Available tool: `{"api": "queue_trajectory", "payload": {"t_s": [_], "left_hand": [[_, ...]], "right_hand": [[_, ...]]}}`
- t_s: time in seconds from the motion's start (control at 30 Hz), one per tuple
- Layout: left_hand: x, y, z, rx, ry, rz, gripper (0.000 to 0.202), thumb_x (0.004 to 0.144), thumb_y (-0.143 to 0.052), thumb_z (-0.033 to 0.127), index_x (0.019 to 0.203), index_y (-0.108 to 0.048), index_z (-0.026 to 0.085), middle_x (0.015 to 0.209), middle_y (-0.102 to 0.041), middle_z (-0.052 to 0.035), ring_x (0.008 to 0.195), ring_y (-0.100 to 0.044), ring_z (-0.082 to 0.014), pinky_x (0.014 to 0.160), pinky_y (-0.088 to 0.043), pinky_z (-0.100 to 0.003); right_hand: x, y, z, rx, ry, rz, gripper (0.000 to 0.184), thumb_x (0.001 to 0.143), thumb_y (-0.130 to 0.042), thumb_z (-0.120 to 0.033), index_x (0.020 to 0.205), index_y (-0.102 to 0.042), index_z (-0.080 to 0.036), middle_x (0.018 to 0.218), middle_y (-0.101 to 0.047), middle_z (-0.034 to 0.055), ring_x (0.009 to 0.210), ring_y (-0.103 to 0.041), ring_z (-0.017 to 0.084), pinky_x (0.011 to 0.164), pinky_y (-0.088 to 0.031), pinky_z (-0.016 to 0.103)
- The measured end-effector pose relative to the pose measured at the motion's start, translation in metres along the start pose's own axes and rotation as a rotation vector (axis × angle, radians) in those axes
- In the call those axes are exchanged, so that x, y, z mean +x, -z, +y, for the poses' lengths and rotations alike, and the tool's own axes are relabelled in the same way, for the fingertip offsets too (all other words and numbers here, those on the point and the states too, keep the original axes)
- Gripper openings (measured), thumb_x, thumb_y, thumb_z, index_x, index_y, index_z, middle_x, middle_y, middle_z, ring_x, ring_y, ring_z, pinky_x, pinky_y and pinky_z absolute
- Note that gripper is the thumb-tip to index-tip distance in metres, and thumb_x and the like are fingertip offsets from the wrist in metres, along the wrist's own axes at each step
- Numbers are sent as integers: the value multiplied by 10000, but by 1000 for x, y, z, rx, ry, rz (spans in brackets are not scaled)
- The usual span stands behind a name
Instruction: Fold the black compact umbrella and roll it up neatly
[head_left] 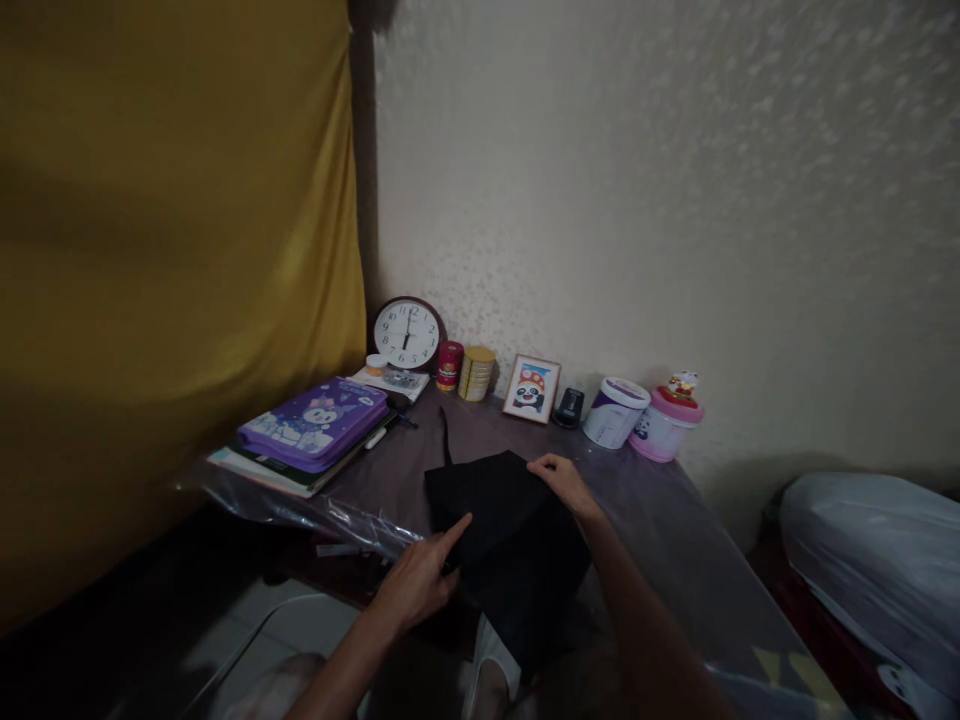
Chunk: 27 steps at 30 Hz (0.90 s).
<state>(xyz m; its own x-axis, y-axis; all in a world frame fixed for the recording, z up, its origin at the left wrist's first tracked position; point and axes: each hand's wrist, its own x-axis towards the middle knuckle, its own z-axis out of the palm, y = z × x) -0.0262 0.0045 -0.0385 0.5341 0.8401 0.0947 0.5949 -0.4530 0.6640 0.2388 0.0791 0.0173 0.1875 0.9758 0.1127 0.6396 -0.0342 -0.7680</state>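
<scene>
A black cloth [504, 530] lies folded on the plastic-covered table [660, 520] and hangs over its front edge. My left hand [417, 580] rests on the cloth's left side, index finger stretched forward, other fingers curled. My right hand [564, 480] lies on the cloth's upper right corner with fingers bent down onto the fabric, gripping its edge.
Along the wall stand a round clock [407, 333], a red tin [449, 364], a gold tin [477, 373], a panda picture frame [531, 388], a white tub [615, 411] and a pink jar [666, 420]. A purple case [315, 420] tops books at left. Yellow curtain [172, 260] at left.
</scene>
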Motion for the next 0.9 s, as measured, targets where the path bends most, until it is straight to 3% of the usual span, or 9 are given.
{"api": "queue_trajectory", "payload": {"t_s": [0.3, 0.5, 0.7, 0.9], "left_hand": [[2, -4, -6, 5, -26, 13, 715, 735, -466, 160, 1369, -168, 302, 1152, -574, -26, 964, -564, -170, 801, -403, -249], [2, -4, -5, 16, -9, 13, 718, 731, -472, 160, 1368, -175, 305, 1146, -576, -26, 964, -564, -171, 799, -403, -248], [2, -4, -6, 26, -28, 16, 718, 731, -477, 170, 1368, -174, 303, 1147, -575, -24, 964, -564, -167, 800, -401, -239], [2, -4, -6, 17, -27, 12, 720, 730, -474, 166, 1369, -171, 302, 1131, -582, -23, 949, -568, -164, 791, -403, -234]], "right_hand": [[-3, 7, -1, -23, -52, -39, 368, 700, -480, -443, 612, -644, -127, 542, -584, 3, 537, -511, 127, 485, -333, 212], [-4, 8, -1, -13, -79, -110, 238, 645, -542, -326, 674, -660, -121, 590, -620, 12, 516, -516, 116, 463, -339, 198], [3, 7, 2, -6, -33, -104, 94, 577, -548, -196, 548, -622, -146, 591, -610, -10, 570, -527, 115, 520, -355, 191], [-4, 5, -2, 73, -96, -84, 245, 689, -472, -331, 593, -586, -137, 520, -537, -17, 468, -458, 94, 424, -294, 192]]}}
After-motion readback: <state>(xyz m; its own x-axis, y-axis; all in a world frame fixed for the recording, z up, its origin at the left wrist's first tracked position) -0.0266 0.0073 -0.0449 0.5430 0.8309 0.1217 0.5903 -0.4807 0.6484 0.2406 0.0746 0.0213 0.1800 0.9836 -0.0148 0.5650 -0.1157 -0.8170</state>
